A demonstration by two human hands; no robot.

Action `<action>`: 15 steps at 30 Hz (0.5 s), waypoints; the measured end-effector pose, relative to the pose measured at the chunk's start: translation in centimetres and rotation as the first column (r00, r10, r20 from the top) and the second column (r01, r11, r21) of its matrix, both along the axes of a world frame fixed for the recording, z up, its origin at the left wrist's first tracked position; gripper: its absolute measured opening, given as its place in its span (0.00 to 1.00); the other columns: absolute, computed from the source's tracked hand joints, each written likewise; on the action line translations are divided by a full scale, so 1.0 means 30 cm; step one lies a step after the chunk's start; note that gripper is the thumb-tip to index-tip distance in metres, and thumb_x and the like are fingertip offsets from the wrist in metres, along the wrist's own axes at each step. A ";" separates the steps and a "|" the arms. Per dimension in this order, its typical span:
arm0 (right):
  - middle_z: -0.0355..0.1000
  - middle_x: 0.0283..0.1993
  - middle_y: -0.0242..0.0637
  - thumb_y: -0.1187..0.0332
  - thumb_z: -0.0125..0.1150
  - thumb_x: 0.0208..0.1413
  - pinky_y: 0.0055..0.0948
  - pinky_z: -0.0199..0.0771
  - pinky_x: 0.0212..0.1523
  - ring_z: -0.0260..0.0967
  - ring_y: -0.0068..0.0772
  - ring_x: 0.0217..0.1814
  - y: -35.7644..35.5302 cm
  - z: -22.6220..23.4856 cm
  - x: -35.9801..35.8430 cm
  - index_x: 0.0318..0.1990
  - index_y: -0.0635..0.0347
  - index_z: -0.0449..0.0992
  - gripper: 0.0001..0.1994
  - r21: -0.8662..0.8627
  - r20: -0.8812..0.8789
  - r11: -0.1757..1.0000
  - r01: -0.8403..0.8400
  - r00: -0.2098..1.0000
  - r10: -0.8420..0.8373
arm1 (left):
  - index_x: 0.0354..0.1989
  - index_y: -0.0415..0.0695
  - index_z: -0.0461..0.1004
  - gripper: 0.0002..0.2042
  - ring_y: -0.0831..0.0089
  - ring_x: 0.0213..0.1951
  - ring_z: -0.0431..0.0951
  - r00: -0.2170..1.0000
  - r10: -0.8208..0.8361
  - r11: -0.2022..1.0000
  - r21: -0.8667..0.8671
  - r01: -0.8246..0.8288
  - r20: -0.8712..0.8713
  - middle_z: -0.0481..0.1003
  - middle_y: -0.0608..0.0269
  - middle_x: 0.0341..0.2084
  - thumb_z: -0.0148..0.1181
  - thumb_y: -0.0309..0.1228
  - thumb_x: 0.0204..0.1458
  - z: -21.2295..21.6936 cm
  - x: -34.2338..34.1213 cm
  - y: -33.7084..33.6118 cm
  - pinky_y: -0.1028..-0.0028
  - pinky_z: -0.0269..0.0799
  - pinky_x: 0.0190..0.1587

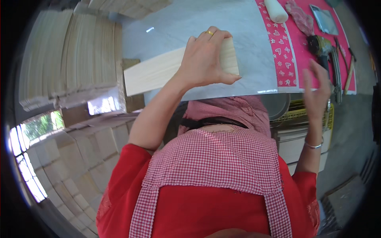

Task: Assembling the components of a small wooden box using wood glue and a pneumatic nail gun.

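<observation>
A pale wooden board [156,71] lies flat-side up at the near side of a table [254,47] with a bluish-gray marbled top; whether it rests on the surface or is raised above it cannot be told. The left hand [204,57], wearing a gold ring [209,33], is clamped on the board near its right end, fingers over the far edge and thumb along the near one. The right hand [317,91], slightly blurred, holds nothing, its fingers apart beside a pink patterned cover [282,59]. Just beyond it lies a dark hand tool [318,45], with a crumpled pink cloth [300,18] and a white cylinder [276,12] farther off. At left stands a tall stack of thin boards [71,59]. The worker wears a red-and-white checked apron [214,158].
</observation>
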State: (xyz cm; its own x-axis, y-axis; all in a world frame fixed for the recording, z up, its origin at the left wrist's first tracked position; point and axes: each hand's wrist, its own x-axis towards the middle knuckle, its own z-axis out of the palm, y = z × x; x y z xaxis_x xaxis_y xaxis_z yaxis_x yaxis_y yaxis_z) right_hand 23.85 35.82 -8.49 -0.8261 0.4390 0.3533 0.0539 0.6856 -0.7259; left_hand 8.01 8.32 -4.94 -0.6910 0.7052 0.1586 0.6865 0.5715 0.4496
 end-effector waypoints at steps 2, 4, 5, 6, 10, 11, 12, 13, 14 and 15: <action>0.75 0.48 0.44 0.73 0.62 0.58 0.35 0.72 0.53 0.74 0.42 0.50 0.047 0.029 -0.028 0.51 0.66 0.76 0.14 -0.022 -0.020 0.999 0.041 0.999 -0.041 | 0.52 0.44 0.70 0.42 0.59 0.48 0.73 1.000 -0.012 1.000 -0.014 0.012 -0.010 0.71 0.57 0.44 0.75 0.49 0.23 -0.007 -0.001 -0.005 0.63 0.62 0.46; 0.74 0.49 0.45 0.73 0.62 0.57 0.33 0.72 0.52 0.73 0.41 0.50 -0.013 0.035 -0.031 0.51 0.66 0.76 0.14 0.018 0.007 0.994 -0.112 0.994 0.112 | 0.51 0.44 0.70 0.41 0.59 0.48 0.74 1.000 -0.015 1.000 -0.010 0.015 -0.014 0.72 0.57 0.44 0.75 0.50 0.23 -0.011 0.007 -0.009 0.63 0.62 0.46; 0.74 0.49 0.45 0.73 0.62 0.57 0.33 0.72 0.52 0.73 0.41 0.50 -0.064 0.036 -0.028 0.51 0.66 0.76 0.15 0.012 0.012 0.984 -0.176 0.984 0.176 | 0.52 0.43 0.70 0.42 0.59 0.48 0.73 1.000 -0.016 1.000 -0.016 0.015 -0.015 0.72 0.57 0.45 0.75 0.49 0.24 -0.010 0.007 -0.011 0.63 0.62 0.47; 0.73 0.51 0.45 0.74 0.61 0.56 0.32 0.72 0.51 0.73 0.41 0.51 -0.142 0.020 -0.029 0.53 0.66 0.75 0.16 -0.004 -0.003 0.967 -0.255 0.967 0.255 | 0.53 0.42 0.69 0.42 0.58 0.48 0.73 1.000 -0.023 0.999 -0.027 0.022 -0.020 0.72 0.56 0.45 0.75 0.49 0.25 -0.009 0.006 -0.011 0.63 0.63 0.47; 0.71 0.53 0.46 0.76 0.61 0.54 0.32 0.72 0.52 0.72 0.43 0.52 -0.403 -0.028 -0.043 0.56 0.66 0.72 0.20 -0.141 -0.098 0.907 -0.397 0.917 0.386 | 0.53 0.42 0.69 0.42 0.58 0.48 0.73 0.999 -0.036 0.999 -0.027 0.035 -0.023 0.71 0.56 0.45 0.75 0.48 0.26 -0.006 -0.001 -0.007 0.63 0.63 0.47; 0.71 0.53 0.47 0.76 0.62 0.54 0.33 0.72 0.53 0.72 0.43 0.52 -0.440 -0.033 -0.041 0.57 0.66 0.72 0.21 -0.199 -0.121 0.904 -0.378 0.925 0.360 | 0.53 0.41 0.69 0.42 0.58 0.48 0.73 0.999 -0.036 0.999 -0.025 0.036 -0.012 0.71 0.56 0.45 0.75 0.49 0.26 -0.005 0.000 -0.008 0.63 0.62 0.47; 0.71 0.53 0.47 0.76 0.62 0.53 0.33 0.71 0.53 0.72 0.44 0.53 -0.469 -0.035 -0.041 0.57 0.67 0.72 0.22 -0.256 -0.143 0.898 -0.357 0.933 0.330 | 0.53 0.41 0.69 0.42 0.58 0.48 0.73 0.999 -0.044 0.999 -0.031 0.044 -0.017 0.71 0.56 0.45 0.75 0.49 0.26 -0.004 0.001 -0.008 0.63 0.62 0.47; 0.71 0.53 0.47 0.76 0.62 0.53 0.34 0.71 0.54 0.72 0.44 0.53 -0.486 -0.035 -0.040 0.57 0.67 0.71 0.22 -0.316 -0.158 0.890 -0.327 0.944 0.291 | 0.53 0.41 0.69 0.42 0.58 0.48 0.73 0.999 -0.042 0.999 -0.035 0.041 -0.007 0.71 0.57 0.45 0.75 0.49 0.26 -0.003 0.001 -0.008 0.63 0.62 0.47; 0.71 0.53 0.47 0.76 0.62 0.53 0.34 0.71 0.54 0.72 0.44 0.53 -0.495 -0.034 -0.040 0.57 0.67 0.71 0.22 -0.314 -0.168 0.891 -0.327 0.943 0.287 | 0.53 0.41 0.69 0.42 0.58 0.48 0.73 0.999 -0.039 0.999 -0.036 0.039 0.002 0.71 0.57 0.45 0.75 0.49 0.26 -0.002 0.001 -0.008 0.63 0.62 0.47; 0.71 0.54 0.48 0.76 0.62 0.52 0.34 0.71 0.54 0.72 0.44 0.53 -0.498 -0.033 -0.039 0.57 0.67 0.71 0.23 -0.340 -0.177 0.883 -0.322 0.945 0.276 | 0.53 0.41 0.69 0.42 0.58 0.48 0.73 0.999 -0.040 0.999 -0.027 0.040 0.007 0.71 0.57 0.45 0.75 0.49 0.25 -0.002 0.000 -0.007 0.63 0.62 0.47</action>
State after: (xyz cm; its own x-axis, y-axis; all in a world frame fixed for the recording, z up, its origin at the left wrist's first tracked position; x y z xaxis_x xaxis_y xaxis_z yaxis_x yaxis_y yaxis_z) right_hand 22.67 20.88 -9.48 -0.9000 0.2931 0.3227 -0.2149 0.3459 -0.9133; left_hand 8.02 8.11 -5.00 -0.6632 0.7362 0.1349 0.7061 0.5556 0.4390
